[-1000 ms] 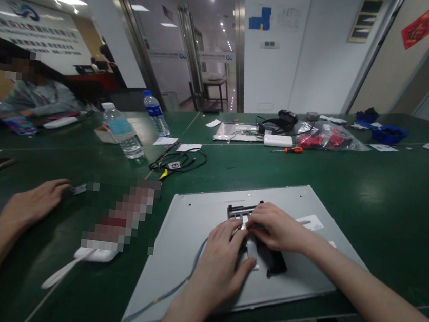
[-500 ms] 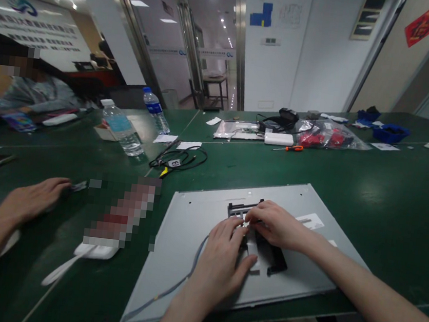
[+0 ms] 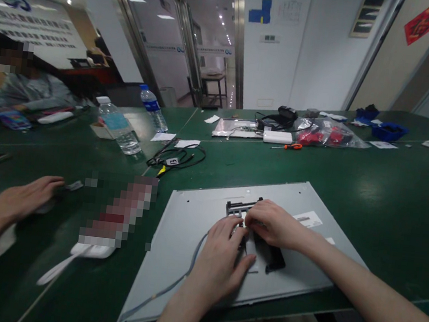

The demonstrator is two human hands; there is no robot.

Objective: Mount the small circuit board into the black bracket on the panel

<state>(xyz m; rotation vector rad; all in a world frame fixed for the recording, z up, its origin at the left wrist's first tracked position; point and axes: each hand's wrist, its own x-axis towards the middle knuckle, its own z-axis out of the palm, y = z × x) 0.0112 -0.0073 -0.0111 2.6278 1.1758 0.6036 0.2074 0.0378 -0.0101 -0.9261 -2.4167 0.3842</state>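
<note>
A flat light-grey metal panel point(image 3: 175, 234) lies on the green table before me. On its middle sits a black bracket-like part point(image 3: 275, 258), partly covered by my hands. My left hand point(image 3: 222, 257) rests over the bracket's left side, fingers stretched out and thumb apart. From the right, my right hand point(image 3: 269, 221) reaches in with its fingertips pinched together against the bracket's middle. Whatever lies between those fingertips is hidden. A flat grey cable point(image 3: 191, 269) runs from beneath my left hand to the panel's lower left corner. White labels point(image 3: 308, 219) are stuck on the panel's right side.
At left, another person's hand point(image 3: 36, 195) holds a small object. Nearby lie a white device with a strap point(image 3: 93, 250), water bottles point(image 3: 121, 127) and a coiled black cable point(image 3: 189, 158). Farther back are an orange-handled screwdriver point(image 3: 293, 146), a plastic bag point(image 3: 328, 132) and blue trays point(image 3: 390, 131).
The view has shifted slightly. Both my hands keep nearly the same place on the bracket, with only small finger movement.
</note>
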